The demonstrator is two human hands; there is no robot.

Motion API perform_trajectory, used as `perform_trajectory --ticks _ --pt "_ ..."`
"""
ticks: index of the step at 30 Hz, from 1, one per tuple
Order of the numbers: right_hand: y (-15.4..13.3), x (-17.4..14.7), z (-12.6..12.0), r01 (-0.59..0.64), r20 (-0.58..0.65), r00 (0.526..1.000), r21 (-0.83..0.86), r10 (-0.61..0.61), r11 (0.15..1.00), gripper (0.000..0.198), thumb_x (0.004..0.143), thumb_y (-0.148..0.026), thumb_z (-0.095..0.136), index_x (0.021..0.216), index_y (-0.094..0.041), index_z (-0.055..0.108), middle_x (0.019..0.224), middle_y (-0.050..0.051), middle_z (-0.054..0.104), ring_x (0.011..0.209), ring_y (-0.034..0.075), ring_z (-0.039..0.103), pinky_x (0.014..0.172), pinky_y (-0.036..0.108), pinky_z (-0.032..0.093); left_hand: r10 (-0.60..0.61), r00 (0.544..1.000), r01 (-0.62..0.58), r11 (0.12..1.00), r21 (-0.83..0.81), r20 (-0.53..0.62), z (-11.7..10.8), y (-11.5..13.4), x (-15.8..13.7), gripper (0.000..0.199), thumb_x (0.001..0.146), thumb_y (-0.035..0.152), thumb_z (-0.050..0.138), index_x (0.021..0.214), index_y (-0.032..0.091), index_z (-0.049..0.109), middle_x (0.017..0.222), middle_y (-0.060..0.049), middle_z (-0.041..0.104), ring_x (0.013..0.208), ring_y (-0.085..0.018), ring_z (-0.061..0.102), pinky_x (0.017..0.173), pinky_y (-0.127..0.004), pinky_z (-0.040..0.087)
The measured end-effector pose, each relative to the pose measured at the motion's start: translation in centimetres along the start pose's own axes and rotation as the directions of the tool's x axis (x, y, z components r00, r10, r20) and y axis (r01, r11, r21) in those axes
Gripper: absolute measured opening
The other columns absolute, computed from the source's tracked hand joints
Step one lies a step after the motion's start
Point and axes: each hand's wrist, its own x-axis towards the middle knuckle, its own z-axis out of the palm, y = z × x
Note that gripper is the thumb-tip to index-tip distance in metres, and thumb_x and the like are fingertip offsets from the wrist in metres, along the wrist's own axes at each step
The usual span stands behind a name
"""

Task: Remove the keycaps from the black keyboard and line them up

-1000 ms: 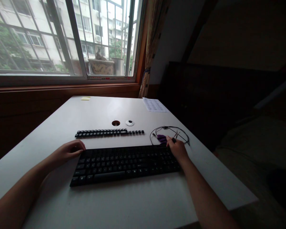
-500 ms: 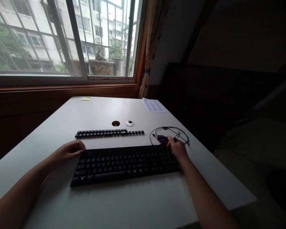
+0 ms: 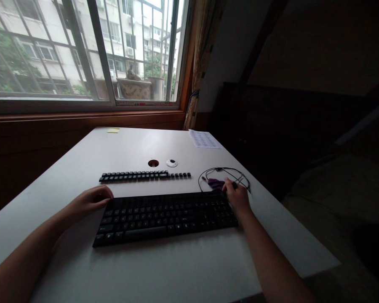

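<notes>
A black keyboard (image 3: 151, 216) lies on the white table, slightly tilted in my view, with some dark gaps among its keys. My left hand (image 3: 94, 198) is closed, its fingertips at the keyboard's far left corner. Over the far right corner, my right hand (image 3: 235, 193) is closed around a small thing with a dark end, whose kind I cannot make out. A crumpled purple cloth (image 3: 215, 184) lies right beside its fingers. Behind the keyboard stand loose black keycaps (image 3: 134, 176), lined up in rows.
A thin black cable (image 3: 219, 169) is coiled beyond my right hand. A round hole (image 3: 153, 163) and a white ring cover (image 3: 172, 163) are farther back on the table (image 3: 129, 147). Printed paper (image 3: 204, 139) and a yellow note (image 3: 113, 130) lie near the far edge.
My right hand has shifted slightly to the right, along with the dark-ended thing in it. My left hand, the keyboard and the keycaps stay where they were.
</notes>
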Motion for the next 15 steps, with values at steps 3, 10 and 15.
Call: perform_trajectory --ticks 3,10,15 --pt "-0.15 0.02 -0.03 0.036 0.004 0.999 0.018 -0.036 0.999 0.058 0.093 -0.06 0.04 0.058 -0.02 0.061 0.051 0.002 0.057 0.055 0.019 0.057 0.058 0.027 0.039 0.007 1.0 -0.007 1.0 0.002 -0.011 0.04 0.02 -0.07 0.025 0.092 0.042 0.056 0.093 0.019 0.063 0.094 -0.006 0.064 0.088 -0.021 0.061 0.078 -0.03 0.05" --pt "-0.2 0.07 0.03 0.047 0.022 0.999 0.02 -0.047 0.999 0.059 0.094 -0.061 0.036 0.06 -0.02 0.062 0.055 0.002 0.059 0.057 0.019 0.058 0.059 0.027 0.04 0.007 1.0 -0.007 1.0 0.016 -0.007 0.13 0.46 -0.02 0.024 0.092 0.042 0.055 0.092 0.019 0.064 0.094 -0.005 0.065 0.087 -0.02 0.062 0.077 -0.029 0.05" --pt "-0.26 0.07 0.08 0.038 0.031 0.999 0.021 -0.039 0.999 0.059 0.094 -0.062 0.037 0.061 -0.02 0.064 0.055 0.002 0.06 0.057 0.019 0.059 0.06 0.028 0.04 0.011 1.0 -0.011 1.0 0.016 -0.009 0.14 0.03 0.12 0.026 0.092 0.044 0.055 0.093 0.019 0.063 0.094 -0.006 0.065 0.088 -0.021 0.062 0.077 -0.03 0.051"
